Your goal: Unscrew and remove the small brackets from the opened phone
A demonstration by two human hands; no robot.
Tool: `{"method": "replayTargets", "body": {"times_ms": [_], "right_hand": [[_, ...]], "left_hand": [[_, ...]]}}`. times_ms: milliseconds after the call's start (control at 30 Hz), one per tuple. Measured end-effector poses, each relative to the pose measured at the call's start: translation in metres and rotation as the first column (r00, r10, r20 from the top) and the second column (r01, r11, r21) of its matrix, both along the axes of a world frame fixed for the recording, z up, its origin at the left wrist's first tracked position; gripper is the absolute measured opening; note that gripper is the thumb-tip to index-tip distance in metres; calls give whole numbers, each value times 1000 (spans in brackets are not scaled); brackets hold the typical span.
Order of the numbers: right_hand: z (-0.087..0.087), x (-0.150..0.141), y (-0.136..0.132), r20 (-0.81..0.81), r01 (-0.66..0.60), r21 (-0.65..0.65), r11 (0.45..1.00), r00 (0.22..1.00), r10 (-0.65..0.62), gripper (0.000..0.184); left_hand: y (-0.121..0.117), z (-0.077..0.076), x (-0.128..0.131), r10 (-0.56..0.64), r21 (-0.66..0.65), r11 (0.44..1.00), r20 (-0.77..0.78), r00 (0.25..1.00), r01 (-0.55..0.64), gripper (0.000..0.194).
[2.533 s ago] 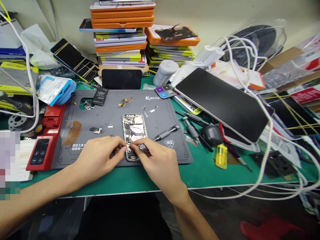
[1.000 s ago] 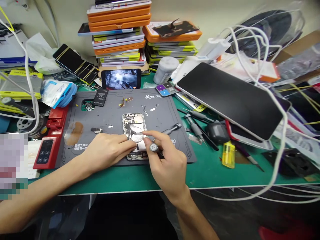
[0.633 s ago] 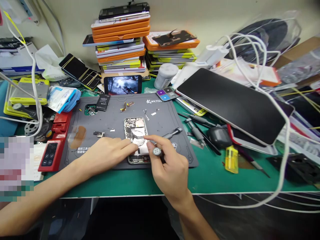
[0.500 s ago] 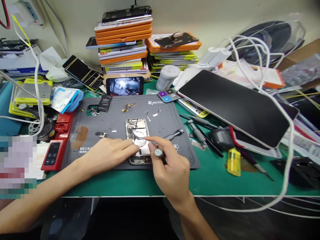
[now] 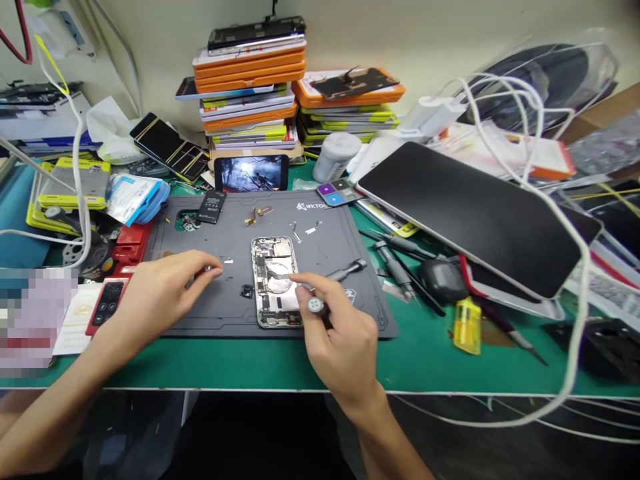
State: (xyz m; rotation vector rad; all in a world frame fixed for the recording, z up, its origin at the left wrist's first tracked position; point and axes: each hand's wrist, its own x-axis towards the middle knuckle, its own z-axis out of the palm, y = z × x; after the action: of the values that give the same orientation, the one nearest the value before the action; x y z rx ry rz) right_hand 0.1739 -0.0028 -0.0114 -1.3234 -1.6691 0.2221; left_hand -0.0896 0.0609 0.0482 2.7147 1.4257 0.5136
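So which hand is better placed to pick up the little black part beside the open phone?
Probably the left hand: it's on the same side of the open phone as the little black part and looks nearer, though I can't tell whether it's holding something. The right hand holds a screwdriver-like tool.

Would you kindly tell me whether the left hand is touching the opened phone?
No, the left hand is apart from the opened phone, with grey mat showing between them.
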Motion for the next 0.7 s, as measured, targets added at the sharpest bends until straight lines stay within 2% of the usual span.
{"method": "replayTargets", "body": {"times_ms": [167,267,433,567,700], "right_hand": [[1,0,0,15,-4,6,1000,1000,4,20],[1,1,0,24,-7,9,1000,1000,7,20],[2,1,0,12,-20,11,1000,1000,20,21],[2,1,0,3,-38,7,999,999,38,20],[2,2,1,-4,-47,5,999,999,47,21]], "left_hand": [[-13,-13,21,-202,117,972,-32,979,204,24],[-15,-18,30,-250,139,956,-81,965,260,23],[-14,-24,37,-267,126,953,-89,960,277,27],[-17,-22,37,-257,125,956,-85,963,266,23],[-26,-16,24,-177,42,984,36,984,175,14]]}}
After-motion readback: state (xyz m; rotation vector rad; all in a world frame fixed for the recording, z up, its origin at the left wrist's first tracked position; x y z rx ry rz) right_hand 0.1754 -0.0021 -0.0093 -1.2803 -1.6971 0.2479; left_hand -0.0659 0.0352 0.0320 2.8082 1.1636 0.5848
